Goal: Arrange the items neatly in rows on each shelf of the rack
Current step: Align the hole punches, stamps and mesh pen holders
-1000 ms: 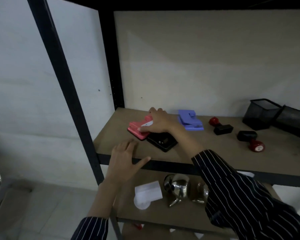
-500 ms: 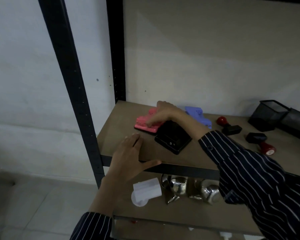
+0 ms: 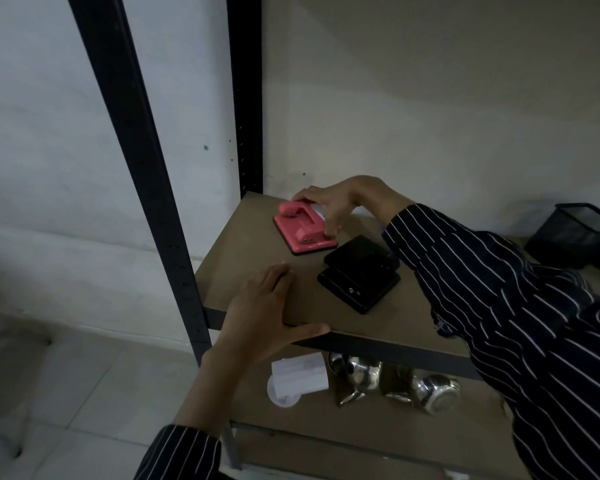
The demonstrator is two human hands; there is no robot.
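Hazards, larger item first: black hole punch [image 3: 359,273] lies askew just beside the pink hole punch [image 3: 303,230], toward the front of the upper shelf [image 3: 243,258] and under the right sleeve [image 3: 499,289]; a careless pull-back of that arm would likely drag it further out of line or toward the front edge. Pink hole punch, sitting in the back-left corner of the same shelf near the rear post [image 3: 245,98], is held by the right hand [image 3: 333,209], fingers curled over its far end and thumb at its near end. If turned or slid rightward it could knock the black one, whose corner is so close that contact cannot be ruled out. If let go at an angle, the row would begin crooked. Left hand [image 3: 264,313] holds nothing: fingers straight and flat on the shelf, thumb stretched along the front lip; leaning hard there might rock the rack [image 3: 136,161]. Setting, larger to smaller: dim room, plain pale wall [image 3: 430,98] behind, pale tiled floor [image 3: 66,393] at lower left; dark metal rack with brown board shelves; black mesh holder [image 3: 575,233] at the far right of the upper shelf; lower shelf [image 3: 361,431] carrying shiny metal pieces [image 3: 364,375] and a small white object [image 3: 298,377], all loose and in no row.
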